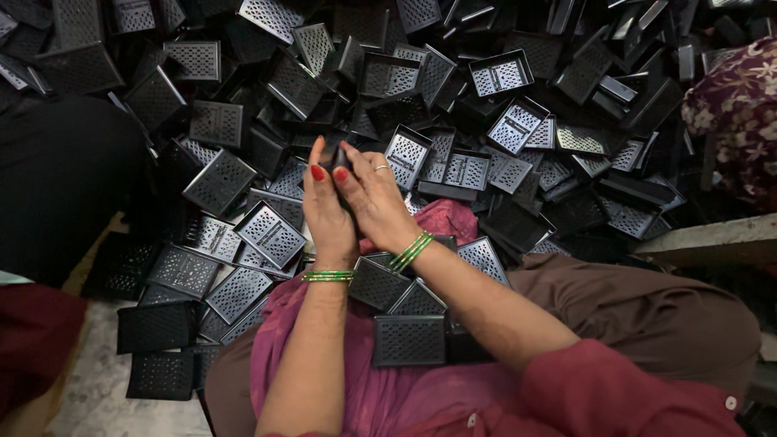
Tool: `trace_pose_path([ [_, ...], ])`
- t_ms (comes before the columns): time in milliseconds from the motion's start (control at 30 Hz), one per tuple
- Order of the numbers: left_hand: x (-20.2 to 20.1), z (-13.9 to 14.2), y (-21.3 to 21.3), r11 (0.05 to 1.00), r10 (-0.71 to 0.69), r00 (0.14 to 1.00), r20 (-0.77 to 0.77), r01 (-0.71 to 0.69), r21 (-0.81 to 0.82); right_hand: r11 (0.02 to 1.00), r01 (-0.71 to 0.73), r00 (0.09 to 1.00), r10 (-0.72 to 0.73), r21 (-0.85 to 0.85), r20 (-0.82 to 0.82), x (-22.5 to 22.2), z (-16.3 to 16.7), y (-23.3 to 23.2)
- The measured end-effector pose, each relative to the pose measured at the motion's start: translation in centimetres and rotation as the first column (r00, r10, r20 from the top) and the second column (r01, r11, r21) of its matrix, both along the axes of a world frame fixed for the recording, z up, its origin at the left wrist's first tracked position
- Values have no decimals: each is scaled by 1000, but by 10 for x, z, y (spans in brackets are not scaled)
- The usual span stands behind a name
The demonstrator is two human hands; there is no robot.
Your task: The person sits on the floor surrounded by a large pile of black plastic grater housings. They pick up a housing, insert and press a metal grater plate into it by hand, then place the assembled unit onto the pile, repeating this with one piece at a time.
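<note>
Both hands are pressing together around one small black piece, just above the lap.
The left hand [328, 212] and right hand [374, 198] are pinching the black piece [340, 159]; beyond the lap the heap of perforated trays [388, 77] is spreading, and seating it probably needs firm squeezing.

Both hands [350, 202] meet before the pile of perforated trays [502, 121], with more trays on the lap [409, 340].

Single view only, from a head-worn camera. It looks steeply downward and forward over the wearer's lap, at close range to the left hand [328, 212] and right hand [374, 198] raised at frame centre. Beyond them the heap of black perforated trays [502, 121] fills the upper frame.
</note>
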State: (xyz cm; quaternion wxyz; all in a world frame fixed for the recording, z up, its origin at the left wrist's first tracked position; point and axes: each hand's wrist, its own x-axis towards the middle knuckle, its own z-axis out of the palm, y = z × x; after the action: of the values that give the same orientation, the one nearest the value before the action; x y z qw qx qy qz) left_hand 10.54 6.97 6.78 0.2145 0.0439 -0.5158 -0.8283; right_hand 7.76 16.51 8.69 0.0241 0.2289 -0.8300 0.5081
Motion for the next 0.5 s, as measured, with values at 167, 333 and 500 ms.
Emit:
trace_pose_path([
  [167,-1,-2,6,1000,14,1000,19,-13,-16,998,38,998,-36,-41,46,-4,-12,2],
  [333,-3,-8,8,991,70,996,47,-64,-113,991,122,991,-125,-58,-54,-7,-29,-9],
  [500,-6,-13,2,996,68,996,56,-66,-53,991,54,995,-43,-123,90,-17,-36,-10],
])
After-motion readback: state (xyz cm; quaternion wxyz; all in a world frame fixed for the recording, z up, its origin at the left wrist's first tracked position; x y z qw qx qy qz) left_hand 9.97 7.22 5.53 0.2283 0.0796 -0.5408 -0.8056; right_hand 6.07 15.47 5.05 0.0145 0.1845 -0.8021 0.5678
